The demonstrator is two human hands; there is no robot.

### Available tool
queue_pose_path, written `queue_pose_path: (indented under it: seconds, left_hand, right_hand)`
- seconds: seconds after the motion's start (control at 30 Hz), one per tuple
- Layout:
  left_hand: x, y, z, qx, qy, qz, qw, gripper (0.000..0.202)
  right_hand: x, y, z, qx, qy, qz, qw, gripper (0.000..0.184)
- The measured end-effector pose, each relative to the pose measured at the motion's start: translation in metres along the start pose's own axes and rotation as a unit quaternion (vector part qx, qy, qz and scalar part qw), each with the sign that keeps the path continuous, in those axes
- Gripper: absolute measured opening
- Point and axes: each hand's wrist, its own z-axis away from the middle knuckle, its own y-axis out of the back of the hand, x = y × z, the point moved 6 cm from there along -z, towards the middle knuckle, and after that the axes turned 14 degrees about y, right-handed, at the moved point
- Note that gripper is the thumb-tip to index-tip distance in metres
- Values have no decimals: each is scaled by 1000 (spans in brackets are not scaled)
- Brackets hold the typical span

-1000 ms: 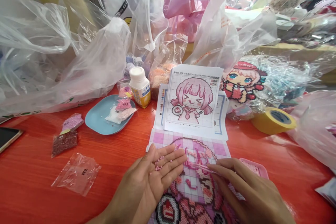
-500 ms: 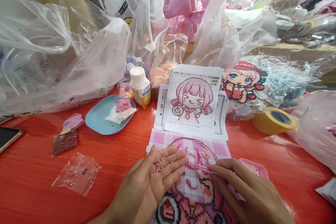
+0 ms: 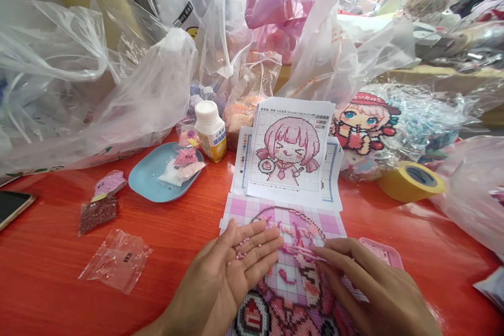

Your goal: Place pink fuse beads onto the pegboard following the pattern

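Note:
My left hand [image 3: 220, 278] lies palm up with its fingers stretched out, and several small pink beads [image 3: 240, 256] rest loose on the palm and fingers. Pinched in my right hand [image 3: 364, 275] is a pair of pale pink tweezers [image 3: 305, 251], its tips pointing left over the pegboard [image 3: 240, 209]. Beads on the board form a pixel figure [image 3: 287, 304] with dark outlines and pink and orange areas, and bare grid shows in the face. Both hands cover parts of the board. Whether a bead sits between the tweezer tips is too small to tell.
Behind the board stands a printed pattern sheet [image 3: 291, 147]. To the left are a blue plate [image 3: 147, 178] with bead bags, a white bottle [image 3: 210, 131], bead packets [image 3: 98, 207] and a phone [image 3: 13, 207]. Yellow tape [image 3: 411, 181] and a pink tray [image 3: 384, 254] lie right.
The tweezers appear slightly more spread at their tips. Both hands stay in nearly the same place, and the beads remain on the left palm.

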Motion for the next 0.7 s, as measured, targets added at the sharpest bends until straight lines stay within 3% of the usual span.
queue_pose_path:
  seconds: [0.4,0.7]
  left_hand:
    - [-18,3,-7,-49,24,-10,998,44]
    - [-26,5,-6,-73,40,-2,997,42]
  right_hand:
    - [-12,5,-2,-1,43,-33,999,19]
    - [-18,1,-8,34,25,-71,997,24]
